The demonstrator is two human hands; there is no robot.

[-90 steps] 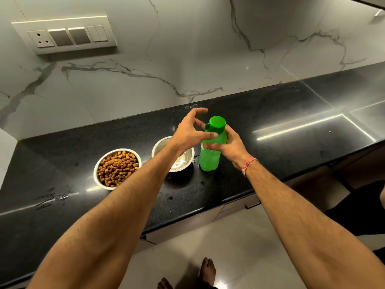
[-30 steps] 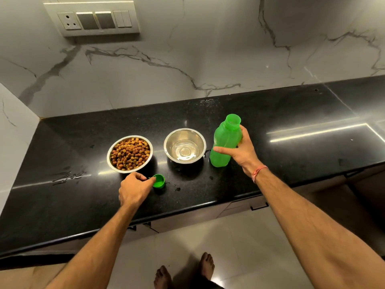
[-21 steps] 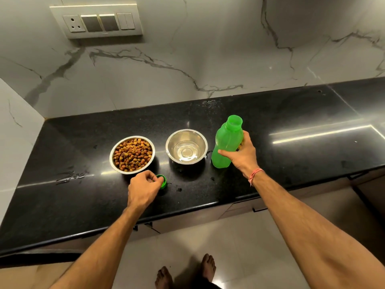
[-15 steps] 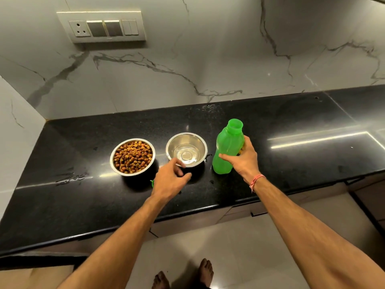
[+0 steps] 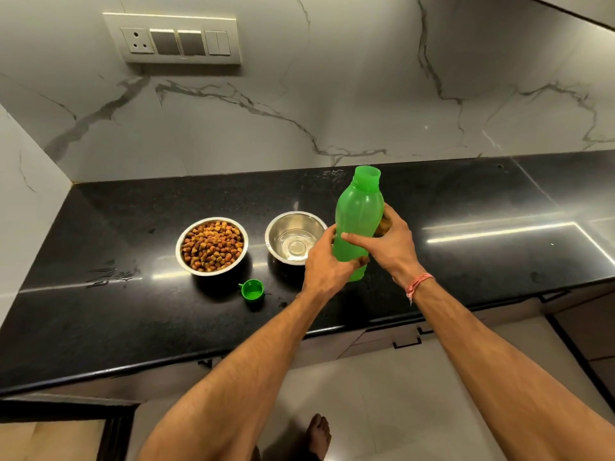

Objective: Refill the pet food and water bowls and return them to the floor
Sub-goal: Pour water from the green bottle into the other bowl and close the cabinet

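Observation:
A steel bowl full of brown kibble (image 5: 212, 245) stands on the black counter (image 5: 133, 314). To its right is a second steel bowl (image 5: 295, 237) with a little water in the bottom. Just right of that bowl I hold an uncapped green bottle (image 5: 358, 214), upright and lifted slightly. My right hand (image 5: 387, 247) wraps its middle from the right, and my left hand (image 5: 324, 264) grips its lower part from the left. The bottle's green cap (image 5: 252, 289) lies open side up in front of the bowls.
A marble wall with a switch panel (image 5: 176, 39) rises behind the counter. Cabinet fronts with black handles (image 5: 406, 342) sit under the counter edge. My bare foot (image 5: 318, 435) is on the pale tiled floor below.
My left hand unscrewed the cap, set it on the counter and let go. It then moved right and took hold of the bottle, which has risen a little.

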